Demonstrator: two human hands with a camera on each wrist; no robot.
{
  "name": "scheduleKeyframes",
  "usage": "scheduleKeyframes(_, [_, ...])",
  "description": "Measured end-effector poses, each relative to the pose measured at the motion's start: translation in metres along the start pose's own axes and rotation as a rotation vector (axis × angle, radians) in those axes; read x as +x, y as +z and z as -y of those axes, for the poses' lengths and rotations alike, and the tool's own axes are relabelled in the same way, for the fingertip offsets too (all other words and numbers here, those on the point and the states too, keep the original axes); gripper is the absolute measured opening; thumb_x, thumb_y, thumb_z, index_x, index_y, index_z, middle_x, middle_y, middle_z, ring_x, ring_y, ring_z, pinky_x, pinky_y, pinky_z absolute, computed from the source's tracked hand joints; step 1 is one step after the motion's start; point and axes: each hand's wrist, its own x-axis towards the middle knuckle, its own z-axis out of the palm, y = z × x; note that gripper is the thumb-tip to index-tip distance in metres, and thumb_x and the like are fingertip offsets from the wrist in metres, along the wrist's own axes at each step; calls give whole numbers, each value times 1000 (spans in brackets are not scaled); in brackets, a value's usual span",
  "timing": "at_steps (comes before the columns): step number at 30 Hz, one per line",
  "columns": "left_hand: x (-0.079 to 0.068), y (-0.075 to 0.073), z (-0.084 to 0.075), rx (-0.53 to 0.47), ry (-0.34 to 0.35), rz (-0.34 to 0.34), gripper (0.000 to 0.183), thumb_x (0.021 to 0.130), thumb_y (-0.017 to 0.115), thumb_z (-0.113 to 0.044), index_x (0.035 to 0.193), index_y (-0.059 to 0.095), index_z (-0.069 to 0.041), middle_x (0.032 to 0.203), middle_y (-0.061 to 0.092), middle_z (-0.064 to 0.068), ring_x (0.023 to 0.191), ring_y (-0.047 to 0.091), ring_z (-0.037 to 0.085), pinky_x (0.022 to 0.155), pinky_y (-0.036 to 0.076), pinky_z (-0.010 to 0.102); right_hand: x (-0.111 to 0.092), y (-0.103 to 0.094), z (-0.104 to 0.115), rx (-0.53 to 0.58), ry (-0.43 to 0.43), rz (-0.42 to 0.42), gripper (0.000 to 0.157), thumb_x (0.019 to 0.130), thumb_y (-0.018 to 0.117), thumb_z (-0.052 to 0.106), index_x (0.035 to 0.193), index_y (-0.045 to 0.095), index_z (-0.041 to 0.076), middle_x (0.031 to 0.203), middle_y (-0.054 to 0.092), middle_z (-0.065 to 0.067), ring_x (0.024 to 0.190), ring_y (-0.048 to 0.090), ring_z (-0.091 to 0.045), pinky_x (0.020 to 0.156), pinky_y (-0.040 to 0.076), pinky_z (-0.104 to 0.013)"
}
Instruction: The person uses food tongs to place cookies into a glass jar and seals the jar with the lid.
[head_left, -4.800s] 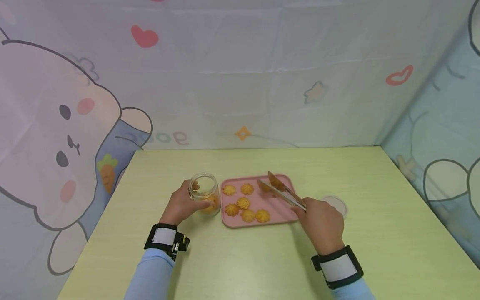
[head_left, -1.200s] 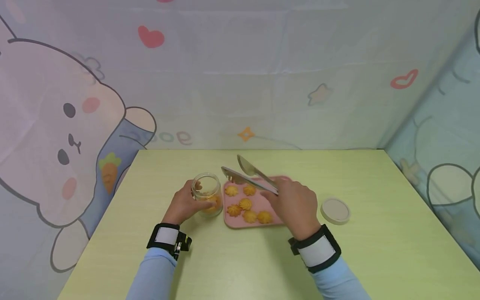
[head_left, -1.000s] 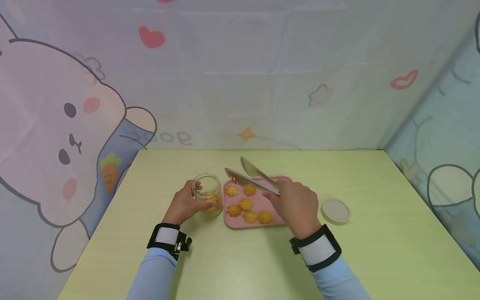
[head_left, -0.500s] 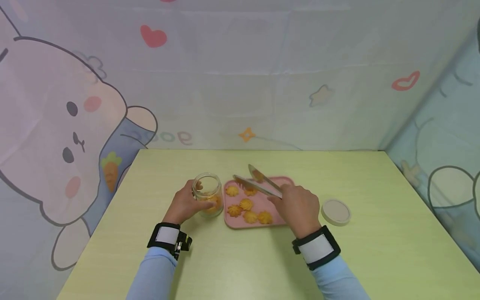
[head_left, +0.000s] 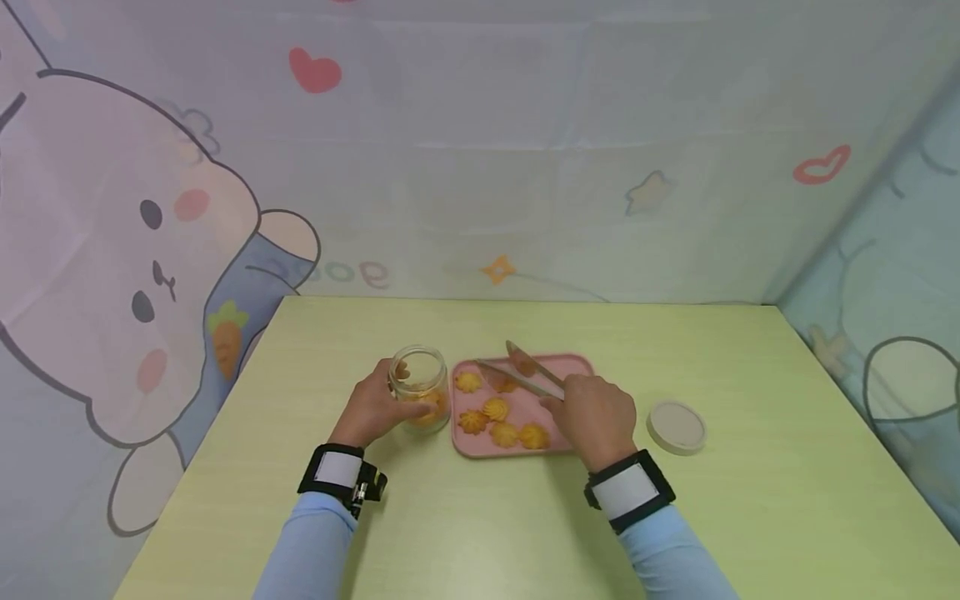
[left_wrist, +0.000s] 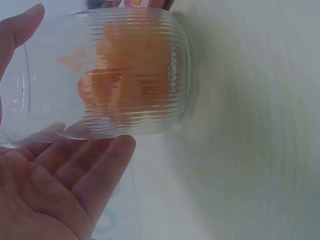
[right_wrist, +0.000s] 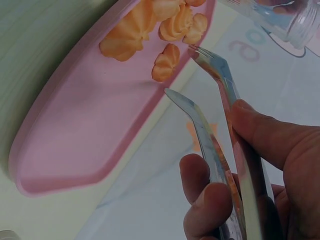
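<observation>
My left hand (head_left: 375, 407) holds an upright glass jar (head_left: 433, 390), thumb on the near side and fingers round the far side. In the left wrist view, orange-yellow piped cookies (left_wrist: 135, 70) lie in the jar's lower part. My right hand (head_left: 598, 419) grips metal tongs (right_wrist: 227, 95) between thumb and fingers. The tong arms are spread, with nothing between their tips in the right wrist view. Those tips hover over the back of the pink tray (right_wrist: 90, 120), close to one cookie (right_wrist: 166, 63). Several other cookies (head_left: 495, 408) lie on the tray's left and front.
A round whitish lid (head_left: 677, 427) lies on the pale yellow-green table (head_left: 480, 525), right of the tray. The jar stands close against the tray's left end. A cartoon-printed cloth (head_left: 480, 167) hangs behind the table.
The tongs were farther right over the tray 4.8 s ago, then up near the jar about 1 s ago. Since then they have lowered toward the back cookie. My left hand keeps its hold.
</observation>
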Motion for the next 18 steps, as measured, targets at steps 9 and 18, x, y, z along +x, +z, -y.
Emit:
scheduleKeyframes(9, [-1,-1,-2,-4,-1,2,81,67,83,-41,128,46,-3,127,58,21,110,54,32,85,49,51,2,14,-4,-3,32,64,38,78,75,38,64,60,6,49,55,-4,40,49,-20,33,38,-34])
scheduleKeyframes(18, [1,1,1,2,-8,1,81,66,82,-43,127,46,-4,126,58,21,108,55,32,83,50,50,-3,23,-4,-44,-3,17,37,78,76,35,65,63,4,47,54,-5,39,51,-21,35,45,-39])
